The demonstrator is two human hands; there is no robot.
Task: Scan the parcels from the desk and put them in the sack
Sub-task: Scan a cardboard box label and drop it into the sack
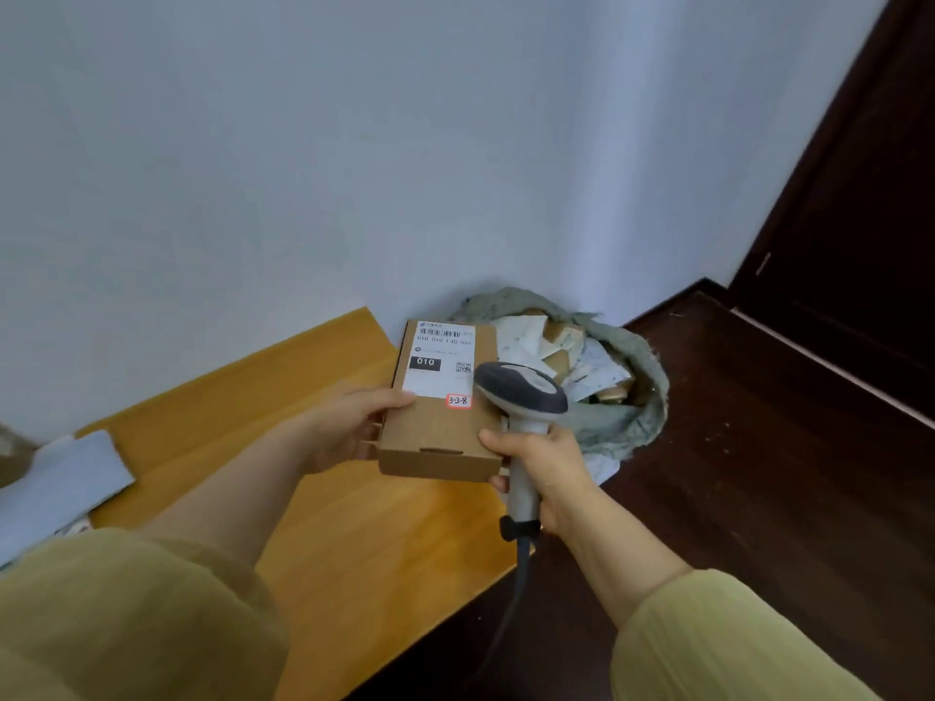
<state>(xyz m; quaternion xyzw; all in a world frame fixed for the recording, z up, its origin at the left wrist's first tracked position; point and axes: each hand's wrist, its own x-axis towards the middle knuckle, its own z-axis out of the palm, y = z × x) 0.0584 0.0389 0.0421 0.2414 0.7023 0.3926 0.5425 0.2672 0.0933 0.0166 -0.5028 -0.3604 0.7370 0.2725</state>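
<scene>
Scanning step: the left hand grips the box above the desk, the right hand grasps the scanner over its label. Next, likely the sack beyond.

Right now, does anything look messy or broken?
The grey-green cloth sack on the dark floor has a ragged, frayed rim, and the brown and white parcels inside lie tilted in a jumble. The flat brown cardboard box in the left hand looks whole, its white label flat.
</scene>
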